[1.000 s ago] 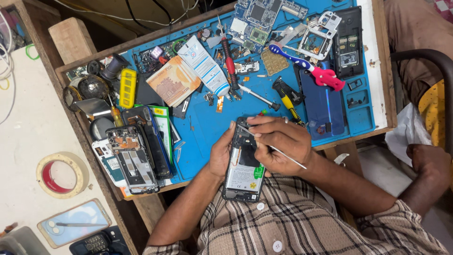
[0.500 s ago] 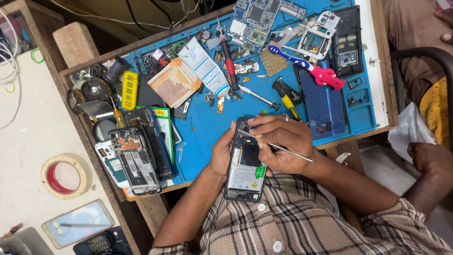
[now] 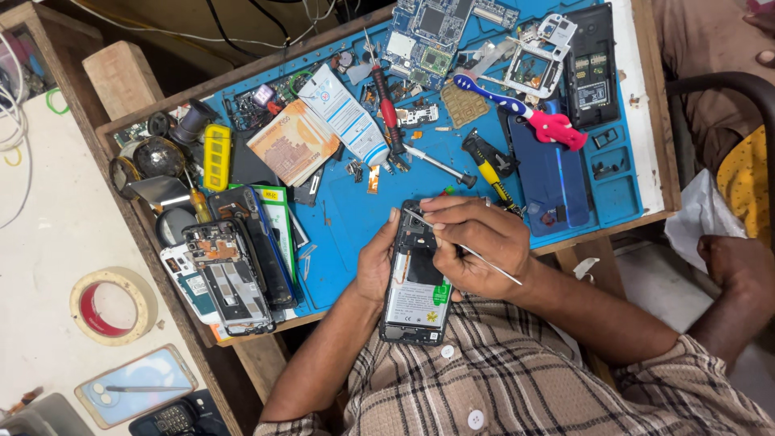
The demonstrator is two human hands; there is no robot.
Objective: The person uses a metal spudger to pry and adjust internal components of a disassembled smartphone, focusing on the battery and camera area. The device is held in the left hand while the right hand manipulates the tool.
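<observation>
**Tweezers at the top of the opened phone**

Little has shifted since the earlier frames: both hands stay on the opened phone (image 3: 416,278), which is held over the near edge of the blue mat (image 3: 355,211). The left hand (image 3: 376,262) grips the phone's left side. The right hand (image 3: 476,246) pinches thin tweezers (image 3: 467,252), their tip at the phone's top end. Just beyond the phone lies a yellow-handled screwdriver (image 3: 489,171); left of it, stacked dismantled phones (image 3: 234,270).

Even, bright overhead light on the blue mat (image 3: 355,218); soft shadows, sharp focus, mild distortion toward edges beyond it.
</observation>
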